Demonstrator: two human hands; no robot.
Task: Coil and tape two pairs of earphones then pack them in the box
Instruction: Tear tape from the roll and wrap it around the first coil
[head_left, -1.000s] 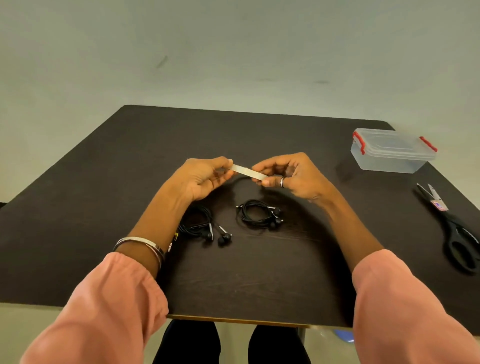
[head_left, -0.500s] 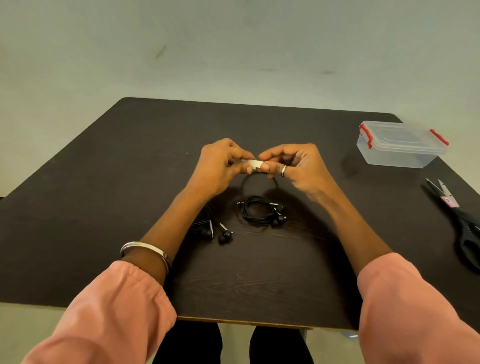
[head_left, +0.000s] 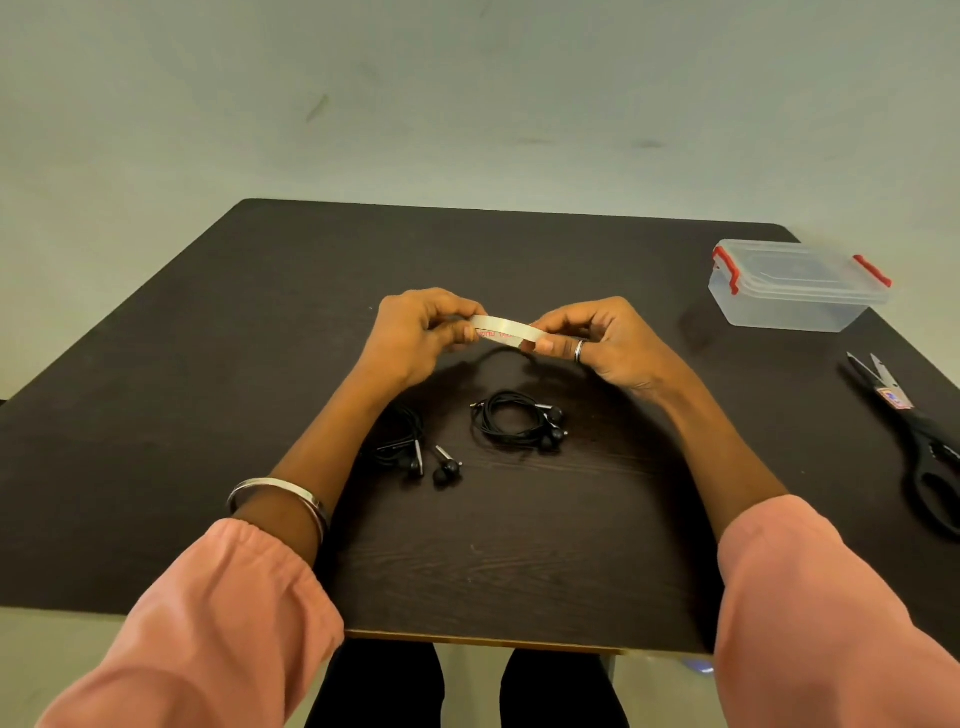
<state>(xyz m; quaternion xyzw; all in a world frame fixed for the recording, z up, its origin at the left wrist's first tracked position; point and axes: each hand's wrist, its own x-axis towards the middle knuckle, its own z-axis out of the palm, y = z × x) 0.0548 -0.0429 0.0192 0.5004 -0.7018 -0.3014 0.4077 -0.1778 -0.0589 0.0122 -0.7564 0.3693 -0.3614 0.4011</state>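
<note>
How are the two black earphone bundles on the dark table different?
The right black earphone bundle is a neat round coil in full view; the left black earphone bundle is partly hidden under the left forearm. The right bundle's earbuds sit tucked against its coil; one earbud of the left bundle lies out to the side. Both are black, lie on the dark table, untouched.

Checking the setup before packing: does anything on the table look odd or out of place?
Nothing stands out. Both hands hold a tape strip above two coiled earphones. The box is shut at far right, with scissors lying nearer.
</note>
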